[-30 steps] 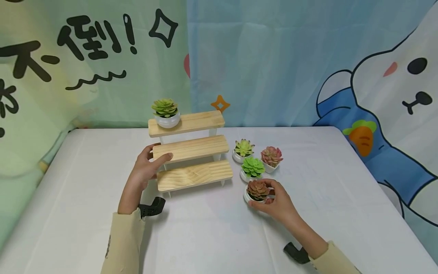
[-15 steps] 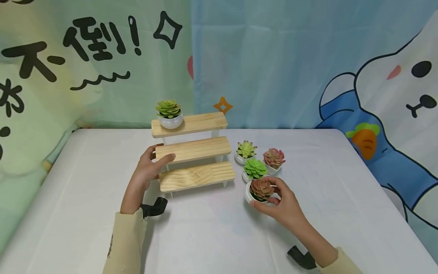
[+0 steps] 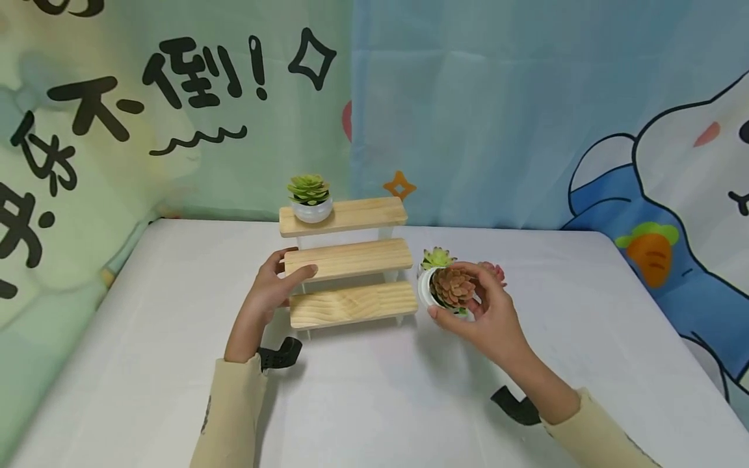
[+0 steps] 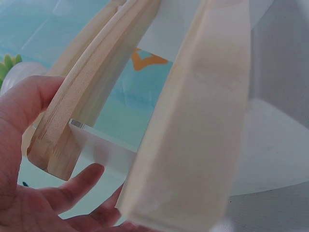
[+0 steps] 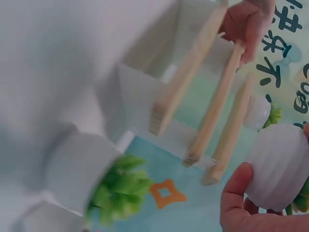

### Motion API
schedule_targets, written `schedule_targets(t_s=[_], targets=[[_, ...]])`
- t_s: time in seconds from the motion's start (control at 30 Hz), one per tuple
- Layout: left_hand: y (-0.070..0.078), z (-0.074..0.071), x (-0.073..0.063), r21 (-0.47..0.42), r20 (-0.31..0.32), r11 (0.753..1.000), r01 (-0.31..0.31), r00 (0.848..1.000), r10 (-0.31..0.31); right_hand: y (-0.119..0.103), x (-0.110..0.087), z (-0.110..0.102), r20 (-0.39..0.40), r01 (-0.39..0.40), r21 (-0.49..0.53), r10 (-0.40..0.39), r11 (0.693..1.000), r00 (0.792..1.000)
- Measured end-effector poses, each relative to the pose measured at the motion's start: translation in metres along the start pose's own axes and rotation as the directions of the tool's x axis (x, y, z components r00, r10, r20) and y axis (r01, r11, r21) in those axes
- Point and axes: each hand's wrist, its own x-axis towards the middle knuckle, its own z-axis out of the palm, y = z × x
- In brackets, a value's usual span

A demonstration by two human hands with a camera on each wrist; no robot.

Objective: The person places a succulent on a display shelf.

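By the stand (image 3: 354,304), left hand (image 3: 270,287) curled round one shelf (image 3: 357,257), right hand (image 3: 490,322) round brown succulent (image 3: 453,288), red plant (image 3: 497,271) mostly hidden.

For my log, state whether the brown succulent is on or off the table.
Off: the right hand holds its white pot aloft, with the backdrop behind it in the right wrist view.

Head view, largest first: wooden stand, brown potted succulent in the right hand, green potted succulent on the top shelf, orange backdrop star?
1. Wooden stand
2. Brown potted succulent and green potted succulent: too close to rank; the right hand partly covers the brown one
3. Orange backdrop star
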Motion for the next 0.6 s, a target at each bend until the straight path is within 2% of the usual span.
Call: schedule_targets(t_s=[0.17, 0.4, 0.6], targets=[[-0.001, 0.0, 0.001, -0.007, -0.012, 1.0, -0.001, 1.0, 0.001, -0.007, 0.028, 0.004, 0.006, 0.066, 0.025, -0.066, 0.998, 0.998], [-0.002, 0.001, 0.003, -0.019, -0.011, 1.0, -0.004, 1.0, 0.004, -0.015, 0.058, 0.018, 0.054, 0.021, -0.022, -0.02, 1.0, 0.998], [-0.001, 0.001, 0.003, -0.023, -0.026, 1.0, -0.014, 1.0, 0.014, -0.02, 0.08, 0.028, 0.075, -0.015, 0.001, 0.015, 1.0, 0.997]])
